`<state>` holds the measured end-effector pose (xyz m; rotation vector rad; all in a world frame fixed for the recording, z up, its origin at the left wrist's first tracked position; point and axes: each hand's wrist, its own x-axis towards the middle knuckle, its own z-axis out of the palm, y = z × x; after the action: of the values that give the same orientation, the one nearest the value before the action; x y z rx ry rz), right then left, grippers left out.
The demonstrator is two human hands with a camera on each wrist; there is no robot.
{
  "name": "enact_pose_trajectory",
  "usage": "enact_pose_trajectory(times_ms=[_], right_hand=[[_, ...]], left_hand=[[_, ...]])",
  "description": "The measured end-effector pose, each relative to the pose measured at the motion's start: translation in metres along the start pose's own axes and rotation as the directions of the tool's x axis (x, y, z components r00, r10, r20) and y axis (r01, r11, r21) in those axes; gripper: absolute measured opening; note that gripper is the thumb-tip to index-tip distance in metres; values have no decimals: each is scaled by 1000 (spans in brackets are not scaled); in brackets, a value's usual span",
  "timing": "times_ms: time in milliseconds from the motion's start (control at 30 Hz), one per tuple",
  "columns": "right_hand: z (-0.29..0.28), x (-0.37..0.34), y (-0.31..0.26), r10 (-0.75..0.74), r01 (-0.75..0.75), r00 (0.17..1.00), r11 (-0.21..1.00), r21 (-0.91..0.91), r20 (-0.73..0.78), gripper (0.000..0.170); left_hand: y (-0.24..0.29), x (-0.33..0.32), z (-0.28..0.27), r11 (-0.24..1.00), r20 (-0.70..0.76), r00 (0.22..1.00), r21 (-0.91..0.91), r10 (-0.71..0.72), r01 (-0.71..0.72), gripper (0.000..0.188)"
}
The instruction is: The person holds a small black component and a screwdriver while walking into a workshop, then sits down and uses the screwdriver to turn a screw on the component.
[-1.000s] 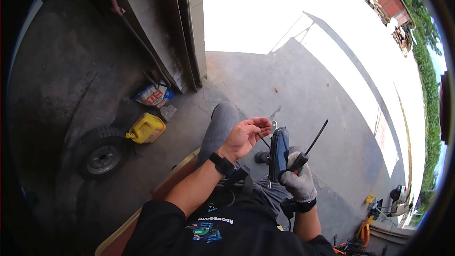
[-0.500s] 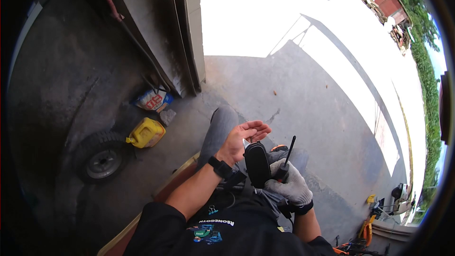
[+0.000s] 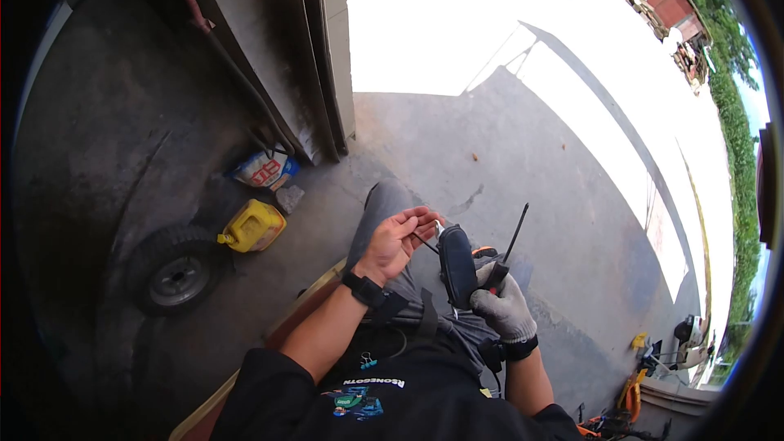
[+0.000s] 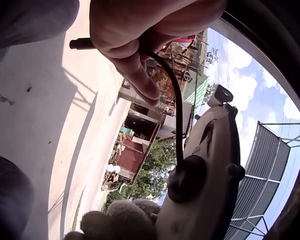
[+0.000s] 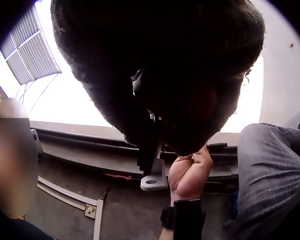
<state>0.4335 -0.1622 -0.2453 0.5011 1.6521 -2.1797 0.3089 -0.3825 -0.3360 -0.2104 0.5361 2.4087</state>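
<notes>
My bare left hand (image 3: 392,245) pinches a thin black cable (image 4: 178,105), whose free end pokes out past the fingers. The cable leaves a round rubber grommet (image 4: 187,176) on the back of a dark oval, lamp-like unit (image 3: 457,265). A metal bracket tab (image 4: 221,95) juts from one end of this unit. My gloved right hand (image 3: 506,310) grips the unit's side and also holds a screwdriver (image 3: 515,233), its shaft pointing up and away. In the right wrist view the dark glove hides most of the unit; a bracket tab (image 5: 155,182) shows below it.
On the floor to the left are a wheel (image 3: 175,273), a yellow jerrycan (image 3: 255,226) and a printed bag (image 3: 265,170) beside a metal door post (image 3: 331,57). Orange-and-black equipment (image 3: 629,400) stands at the lower right. The person's legs (image 3: 384,208) are beneath the hands.
The lamp-like unit has moved left and turned, so its glossy face no longer shows. Left fingers straightened half a second ago and now pinch the cable. The screwdriver swung left, then partly back.
</notes>
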Motion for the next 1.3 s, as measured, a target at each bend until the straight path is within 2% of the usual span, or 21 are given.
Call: enact_pose_trajectory(times_ms=[167,300,367,400,467,667,833,1033,1300], right_hand=[[10,-3,-6,12,-12,1000,997,-78,-5,29],[16,-3,-10,58,-55,998,992,-111,27,32],[16,-2,-9,56,-53,998,990,-130,21,32],[16,-2,-9,51,-46,998,986,-161,29,33],[16,-2,-9,45,-37,998,981,-192,37,34],[21,0,-6,47,-30,997,966,-258,59,34],[25,8,-4,42,-24,999,910,-414,33,31],[37,19,-6,81,-57,994,955,-291,72,28],[48,29,-7,109,-64,989,927,-370,104,26]], left_hand=[[3,-5,-10,995,-77,997,-95,-30,22,27],[4,-5,-16,986,-39,999,-165,-38,31,29],[2,-5,-18,999,-63,998,-30,11,-13,33],[1,-5,-17,999,-65,998,-31,11,-13,33],[-2,-5,-13,997,-153,986,68,58,-48,34],[-6,-2,-21,998,-204,978,62,46,-34,33],[-1,-3,-28,989,-275,961,145,40,0,31],[13,-8,-43,986,-298,955,162,5,45,29],[27,-21,-70,983,-243,965,126,-96,130,25]])
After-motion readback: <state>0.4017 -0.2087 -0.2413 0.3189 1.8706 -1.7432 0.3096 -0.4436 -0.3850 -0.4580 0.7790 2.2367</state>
